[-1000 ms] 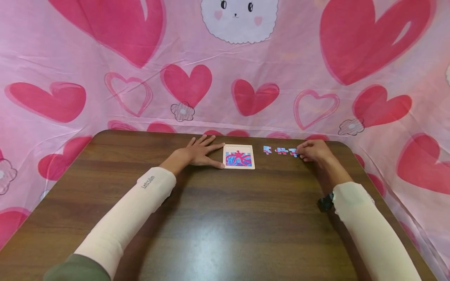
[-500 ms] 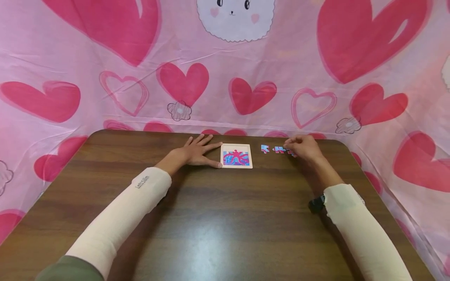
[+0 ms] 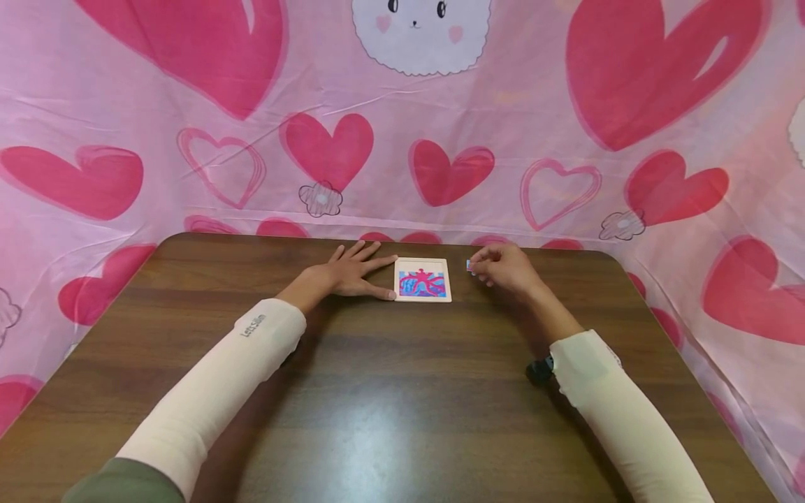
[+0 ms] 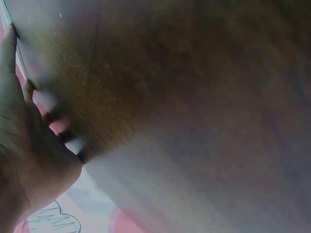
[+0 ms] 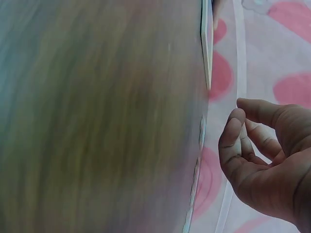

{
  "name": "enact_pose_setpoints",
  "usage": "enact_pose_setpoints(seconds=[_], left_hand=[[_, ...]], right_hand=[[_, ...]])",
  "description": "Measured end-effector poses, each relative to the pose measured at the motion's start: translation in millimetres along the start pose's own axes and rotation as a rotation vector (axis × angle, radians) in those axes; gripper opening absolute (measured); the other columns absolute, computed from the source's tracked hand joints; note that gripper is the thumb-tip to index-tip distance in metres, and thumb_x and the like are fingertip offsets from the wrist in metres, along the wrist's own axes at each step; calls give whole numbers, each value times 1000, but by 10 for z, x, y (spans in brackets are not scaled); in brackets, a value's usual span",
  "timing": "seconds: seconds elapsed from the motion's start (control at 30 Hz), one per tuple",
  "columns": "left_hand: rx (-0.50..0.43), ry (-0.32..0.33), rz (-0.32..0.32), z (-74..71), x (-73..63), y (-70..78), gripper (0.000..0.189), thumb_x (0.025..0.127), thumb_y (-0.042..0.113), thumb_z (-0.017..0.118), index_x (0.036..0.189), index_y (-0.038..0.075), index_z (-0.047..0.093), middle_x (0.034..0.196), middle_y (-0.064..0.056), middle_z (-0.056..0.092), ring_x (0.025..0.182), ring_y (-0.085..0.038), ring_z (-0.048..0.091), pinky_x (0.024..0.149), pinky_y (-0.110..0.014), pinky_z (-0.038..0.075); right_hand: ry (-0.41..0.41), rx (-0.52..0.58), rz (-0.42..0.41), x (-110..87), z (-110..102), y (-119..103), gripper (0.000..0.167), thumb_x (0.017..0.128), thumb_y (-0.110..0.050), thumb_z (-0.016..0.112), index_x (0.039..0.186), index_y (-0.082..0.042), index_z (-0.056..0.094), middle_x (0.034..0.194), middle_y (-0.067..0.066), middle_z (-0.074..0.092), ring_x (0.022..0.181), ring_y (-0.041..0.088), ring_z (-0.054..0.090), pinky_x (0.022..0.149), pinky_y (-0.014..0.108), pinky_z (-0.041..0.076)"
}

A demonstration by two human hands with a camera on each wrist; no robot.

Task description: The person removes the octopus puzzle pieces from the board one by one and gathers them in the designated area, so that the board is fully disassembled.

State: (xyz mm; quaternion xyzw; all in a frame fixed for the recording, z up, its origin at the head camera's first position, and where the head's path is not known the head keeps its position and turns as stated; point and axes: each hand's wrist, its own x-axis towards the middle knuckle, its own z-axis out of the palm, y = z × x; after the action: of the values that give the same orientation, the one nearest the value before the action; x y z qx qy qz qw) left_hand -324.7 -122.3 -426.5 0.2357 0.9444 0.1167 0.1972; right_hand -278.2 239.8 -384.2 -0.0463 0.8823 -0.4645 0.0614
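My left hand (image 3: 353, 275) lies on the table with fingers spread, its index finger and thumb at the left side of a small wooden puzzle tray (image 3: 449, 281). Inside the tray, puzzle pieces (image 3: 423, 285) form a pink octopus on blue; a pale bare strip shows along the top. Just right of it, my right hand (image 3: 508, 269) hovers with loosely bent fingers over a loose jigsaw piece (image 3: 469, 265), mostly covering it. In the right wrist view nothing shows between that hand's fingers, and loose pieces (image 5: 196, 177) lie edge-on along the table beyond. The hand hides the other pieces in the head view.
A dark brown wooden table (image 3: 371, 377) extends toward me, its far edge close behind the tray. Pink cloth (image 3: 390, 98) with hearts hangs behind and at both sides. A dark band (image 3: 539, 371) is on the right wrist.
My right hand has moved left along the row of loose pieces, from the rightmost to the one nearest the tray. The left hand has stayed at the tray.
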Motion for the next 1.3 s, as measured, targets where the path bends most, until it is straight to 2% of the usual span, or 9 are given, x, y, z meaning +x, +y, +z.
enact_pose_setpoints(seconds=[0.17, 0.4, 0.67, 0.83, 1.03, 1.3], left_hand=[[-3, -9, -1, -10, -5, -13, 107, 90, 95, 60, 179, 54, 15, 193, 6, -7, 179, -31, -18, 142, -66, -12], [-9, -20, 2, -1, 18, -60, 112, 87, 96, 63, 180, 51, 17, 193, 4, -7, 179, -31, -18, 142, -66, -12], [8, -22, -10, 9, 34, -56, 112, 87, 97, 62, 179, 54, 15, 193, 5, -8, 179, -31, -19, 142, -66, -11], [15, -24, -17, 22, 76, -71, 114, 84, 101, 61, 178, 56, 14, 193, 6, -8, 179, -31, -18, 142, -66, -11], [5, -31, -19, 18, 87, -53, 118, 79, 106, 59, 178, 58, 15, 193, 9, -9, 179, -30, -19, 142, -64, -12], [8, -26, -16, 2, 54, -23, 114, 84, 102, 59, 178, 57, 13, 193, 7, -9, 178, -30, -20, 142, -65, -14]], right_hand=[[-45, 2, -8, 38, 163, -80, 24, 104, -12, 80, 120, 6, 78, 89, 7, 77, 76, 12, 67, 67, 22, 59], [-133, 6, -52, 97, 355, -152, 25, 103, -9, 80, 122, 7, 77, 100, 15, 81, 81, 16, 68, 69, 26, 60], [-175, 38, -94, 165, 519, -228, 29, 96, -6, 87, 120, 9, 78, 89, 11, 79, 71, 12, 67, 66, 25, 61], [-224, 60, -100, 202, 580, -279, 31, 96, -4, 87, 122, 9, 77, 92, 12, 81, 73, 14, 70, 67, 25, 62], [-254, 21, -80, 260, 616, -307, 33, 94, -7, 90, 124, 4, 79, 95, 9, 81, 76, 14, 69, 69, 26, 61], [-282, -15, -69, 333, 649, -314, 35, 93, -6, 90, 125, 3, 78, 99, 11, 83, 77, 9, 67, 68, 25, 58]])
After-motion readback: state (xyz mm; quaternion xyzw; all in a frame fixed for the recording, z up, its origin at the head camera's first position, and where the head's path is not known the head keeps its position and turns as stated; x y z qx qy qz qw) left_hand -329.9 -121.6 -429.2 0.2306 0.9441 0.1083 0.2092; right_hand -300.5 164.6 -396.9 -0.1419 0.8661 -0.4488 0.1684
